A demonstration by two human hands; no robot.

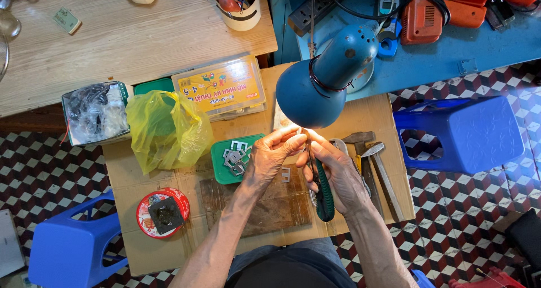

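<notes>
— So, what fills the frame from where you sit?

— I see a cardboard sheet (360,119) spread as a low work surface across the middle, with a wooden table (129,40) along the upper left and a blue bench (451,57) at the upper right. One blue stool (459,133) stands at the right, another blue stool (67,246) at the lower left, both pulled in close, I judge so that things stay within reach.

— And the lamp?

— I read the blue lamp (324,79) as bent low over the centre so its light falls straight on the fingers; the glare there hides the small part.

— The hands, then?

— My left hand (270,155) is pinched narrow, fingertips closed on something small and bright up under the lamp shade; I cannot tell what it is. My right hand (338,172) is wrapped around a tool with a green handle (324,200), whose tip points up to that same spot just below the shade.

— What lies around them?

— A yellow bag (166,130) slumps at the left of centre, and a dark wooden board (265,203) lies under my wrists, probably as a firm pad. A green tray (234,158) of grey metal pieces sits just beside the left hand, handy for picking. A hammer (380,172) rests at the right, and a round red tin (163,212) lies at the lower left.
</notes>
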